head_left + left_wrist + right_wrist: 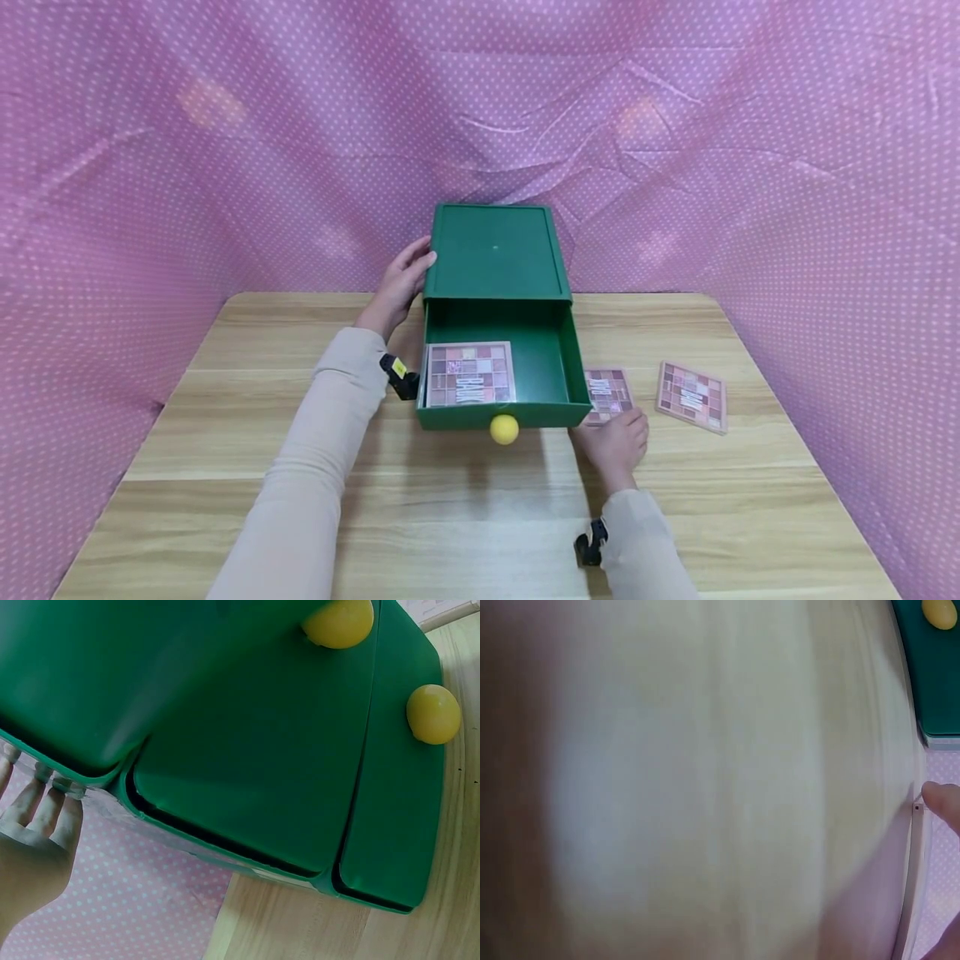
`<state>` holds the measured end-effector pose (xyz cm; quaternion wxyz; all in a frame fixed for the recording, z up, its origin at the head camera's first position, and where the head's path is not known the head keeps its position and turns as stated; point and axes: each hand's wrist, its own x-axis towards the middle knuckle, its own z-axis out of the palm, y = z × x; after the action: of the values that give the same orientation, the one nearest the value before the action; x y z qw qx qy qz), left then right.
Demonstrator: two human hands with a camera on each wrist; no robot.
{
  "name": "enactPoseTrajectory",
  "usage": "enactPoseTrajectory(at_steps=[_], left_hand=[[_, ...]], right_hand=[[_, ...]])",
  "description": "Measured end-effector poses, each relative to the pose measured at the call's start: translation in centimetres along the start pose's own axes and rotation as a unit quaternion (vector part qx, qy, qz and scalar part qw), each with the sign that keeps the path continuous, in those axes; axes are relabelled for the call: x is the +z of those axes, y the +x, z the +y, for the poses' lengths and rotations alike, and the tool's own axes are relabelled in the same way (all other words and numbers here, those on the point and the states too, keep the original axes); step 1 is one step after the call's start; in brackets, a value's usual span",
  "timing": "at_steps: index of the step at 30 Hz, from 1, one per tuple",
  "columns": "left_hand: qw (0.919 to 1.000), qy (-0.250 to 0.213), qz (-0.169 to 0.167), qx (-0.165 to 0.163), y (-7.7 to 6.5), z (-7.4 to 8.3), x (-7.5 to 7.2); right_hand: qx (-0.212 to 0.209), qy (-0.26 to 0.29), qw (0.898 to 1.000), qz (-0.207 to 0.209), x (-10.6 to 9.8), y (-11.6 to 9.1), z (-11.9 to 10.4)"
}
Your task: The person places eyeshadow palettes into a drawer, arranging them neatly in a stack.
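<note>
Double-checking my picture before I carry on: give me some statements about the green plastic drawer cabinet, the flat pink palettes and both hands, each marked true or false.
1. The top drawer of the green plastic cabinet is pulled open. True.
2. The flat pink palette in that drawer sits along its right wall. False: it sits on the left side.
3. The left hand touches the cabinet's left side. True.
4. The right hand is at a second palette, right of the drawer. True.
5. A third palette lies left of the cabinet. False: it lies to the right, on the wood-grain table.
</note>
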<state>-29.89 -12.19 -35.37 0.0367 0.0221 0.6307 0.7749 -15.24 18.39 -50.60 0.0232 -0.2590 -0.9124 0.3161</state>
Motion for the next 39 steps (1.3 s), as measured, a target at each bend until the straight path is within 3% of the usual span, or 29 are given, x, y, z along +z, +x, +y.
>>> enactPoseTrajectory(at_steps=[19, 30, 39], left_hand=[[0.9999, 0.001, 0.015, -0.003, -0.6, 0.0, -0.1], [0.9999, -0.008, 0.015, -0.003, -0.7, 0.0, 0.4], [0.9998, 0.004, 0.019, -0.001, -1.0, 0.1, 0.6]], right_hand=[[-0.03, 0.037, 0.999, 0.014, -1.2, 0.3, 0.7], [-0.028, 0.092, 0.995, 0.013, -3.8, 0.5, 0.8], [-0.054, 0.083, 0.995, 0.027, -5.9, 1.0, 0.6]])
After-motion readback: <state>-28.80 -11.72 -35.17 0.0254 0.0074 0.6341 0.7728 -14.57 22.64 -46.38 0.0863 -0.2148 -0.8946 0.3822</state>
